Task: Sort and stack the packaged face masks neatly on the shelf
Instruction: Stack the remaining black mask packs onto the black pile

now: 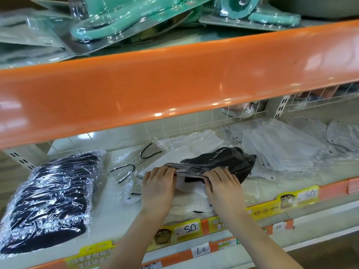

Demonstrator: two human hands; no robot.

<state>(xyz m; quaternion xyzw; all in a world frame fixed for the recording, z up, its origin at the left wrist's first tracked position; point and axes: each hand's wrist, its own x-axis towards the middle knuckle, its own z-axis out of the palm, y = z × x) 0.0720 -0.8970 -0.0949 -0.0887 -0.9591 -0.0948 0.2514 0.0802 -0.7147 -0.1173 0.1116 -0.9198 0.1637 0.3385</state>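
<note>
Left hand (158, 180) and right hand (221, 182) both pinch the black mask pack (217, 162) — slick film could slip, toppling the white packs (281, 144) beside it.
</note>
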